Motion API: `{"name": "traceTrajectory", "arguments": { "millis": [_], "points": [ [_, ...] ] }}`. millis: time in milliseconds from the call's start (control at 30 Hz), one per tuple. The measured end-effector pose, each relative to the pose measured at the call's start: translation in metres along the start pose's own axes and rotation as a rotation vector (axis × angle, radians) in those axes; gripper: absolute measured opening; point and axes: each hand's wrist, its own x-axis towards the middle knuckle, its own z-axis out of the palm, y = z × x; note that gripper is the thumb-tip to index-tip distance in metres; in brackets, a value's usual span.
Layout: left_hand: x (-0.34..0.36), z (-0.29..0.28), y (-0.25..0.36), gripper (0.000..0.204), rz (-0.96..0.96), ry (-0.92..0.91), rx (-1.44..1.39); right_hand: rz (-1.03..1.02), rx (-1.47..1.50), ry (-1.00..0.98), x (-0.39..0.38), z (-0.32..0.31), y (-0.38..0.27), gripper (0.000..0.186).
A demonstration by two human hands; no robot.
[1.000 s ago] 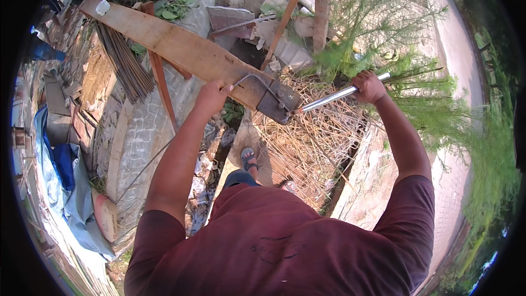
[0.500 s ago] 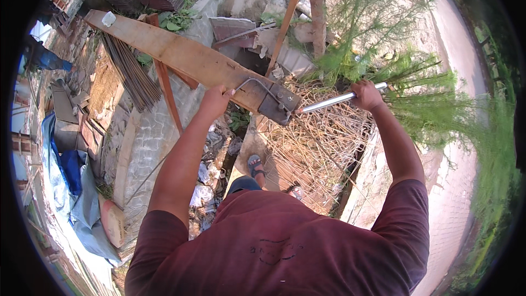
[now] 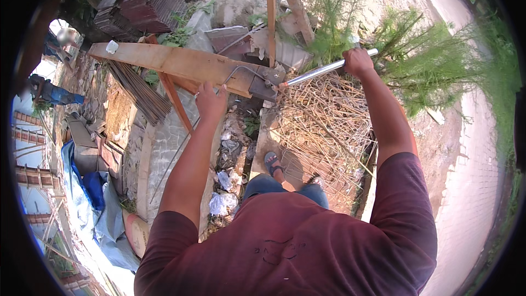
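A long wooden plank (image 3: pixel 164 57) spans the upper left, with a dark metal bending jig (image 3: pixel 263 85) at its right end. On the plank lies a thin bent steel rod (image 3: pixel 244 68), its far part running into the jig. My left hand (image 3: pixel 210 103) is at the rod's near end by the plank's edge, its fingers closed loosely about the tip. My right hand (image 3: pixel 359 63) is wrapped round a silver metal pipe (image 3: pixel 318 73), whose left end meets the jig.
Many bent rods (image 3: pixel 323 123) lie heaped beside my sandalled feet. Straight rods (image 3: pixel 137 93) sit under the plank, which rests on wooden legs (image 3: pixel 175 101). Feathery green branches (image 3: pixel 422 66) reach in at right. Stacked tiles (image 3: pixel 156 0) and a blue tarp (image 3: pixel 104 219) are at left, with people beyond.
The view has turned and shifted, so the plank lies flatter and higher. My left fingers look looser at the rod's end. My right hand keeps its hold on the pipe.
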Motion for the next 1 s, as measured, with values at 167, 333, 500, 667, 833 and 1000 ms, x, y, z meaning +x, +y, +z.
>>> {"name": "traceTrajectory", "arguments": {
  "millis": [167,333,500,667,833,1000],
  "points": [
    [-0.141,0.0,0.076,0.035,-0.166,-0.353,-0.593,0.103,0.008,0.05,-0.03,0.013,-0.006,0.015],
    [-0.29,-0.018,0.199,0.05,-0.289,-1.042,-0.853,0.157,0.037,0.052,-0.061,0.018,-0.017,0.018],
    [-0.373,-0.001,0.218,0.048,-0.296,-1.205,-0.857,0.183,0.043,0.055,-0.092,-0.002,-0.027,0.023],
    [-0.434,-0.012,0.202,0.042,-0.453,-1.23,-0.913,0.205,0.095,0.112,-0.12,0.005,-0.035,0.024],
    [-0.474,-0.042,0.154,0.039,-0.819,-1.146,-1.292,0.274,0.132,0.133,-0.148,0.002,-0.065,0.024],
    [-0.474,-0.082,0.07,0.038,-0.855,-0.787,-1.111,0.368,0.173,0.14,-0.203,-0.009,-0.097,0.028]
  ]
}}
